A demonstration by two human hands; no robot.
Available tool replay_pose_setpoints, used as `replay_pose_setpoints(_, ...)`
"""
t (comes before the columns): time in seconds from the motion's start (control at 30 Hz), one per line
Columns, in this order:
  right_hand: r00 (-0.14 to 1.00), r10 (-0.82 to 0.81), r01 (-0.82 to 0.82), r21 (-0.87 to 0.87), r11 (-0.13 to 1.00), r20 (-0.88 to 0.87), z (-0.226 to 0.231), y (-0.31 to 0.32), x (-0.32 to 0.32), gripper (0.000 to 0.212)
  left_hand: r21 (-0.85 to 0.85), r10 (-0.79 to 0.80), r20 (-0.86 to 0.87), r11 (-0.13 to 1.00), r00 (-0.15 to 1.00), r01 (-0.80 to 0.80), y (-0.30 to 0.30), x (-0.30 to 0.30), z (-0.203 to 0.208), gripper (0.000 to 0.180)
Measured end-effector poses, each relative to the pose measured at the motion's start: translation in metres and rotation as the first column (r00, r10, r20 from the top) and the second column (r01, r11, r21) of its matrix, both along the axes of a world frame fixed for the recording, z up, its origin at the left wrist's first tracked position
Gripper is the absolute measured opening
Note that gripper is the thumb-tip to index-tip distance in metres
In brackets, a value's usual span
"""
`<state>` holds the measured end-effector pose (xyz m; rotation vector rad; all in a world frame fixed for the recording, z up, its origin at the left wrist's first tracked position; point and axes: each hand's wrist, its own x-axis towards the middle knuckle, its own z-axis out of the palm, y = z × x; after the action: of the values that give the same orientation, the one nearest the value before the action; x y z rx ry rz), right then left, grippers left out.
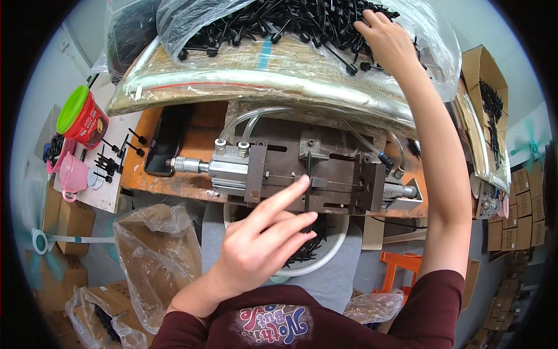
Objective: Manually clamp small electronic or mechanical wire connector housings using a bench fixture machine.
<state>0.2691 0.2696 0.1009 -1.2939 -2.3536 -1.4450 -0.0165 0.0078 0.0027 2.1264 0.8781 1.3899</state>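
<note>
The left hand (250, 247) hung spread-fingered by the pneumatic fixture (282, 136); the right hand (392, 44), grip unclear, seemingly picked black stems (317, 23), needing one pinched.

Large, rounded lettering (276, 324) in pink, pale blue and white stands across the chest of the dark maroon short-sleeved fabric shirt (433, 311). Pale print on the round red tub with a bright green rim (92, 109) is too small to read.

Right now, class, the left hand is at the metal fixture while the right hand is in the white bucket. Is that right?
No: the head view shows the left hand at the metal fixture, but the right hand at the heap of black parts.
</note>
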Motion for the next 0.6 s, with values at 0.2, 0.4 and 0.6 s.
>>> replay_pose_setpoints(0.2,0.982,-0.156,0.126,-0.243,0.962,-0.109,-0.011,0.024,-0.006,0.023,0.037,-0.048,-0.063,0.998,0.997,0.051,0.002,-0.003,-0.009,0.028)
replay_pose_setpoints(0.4,0.976,-0.097,-0.004,-0.461,0.888,-0.194,0.004,-0.029,-0.029,0.022,-0.001,-0.050,-0.057,0.999,0.997,0.050,0.003,0.005,-0.013,0.028)
replay_pose_setpoints(0.6,0.849,-0.062,-0.257,-0.514,0.819,-0.524,0.013,-0.059,-0.029,0.018,0.085,0.032,-0.314,0.996,0.949,-0.005,0.004,0.016,-0.030,0.025)
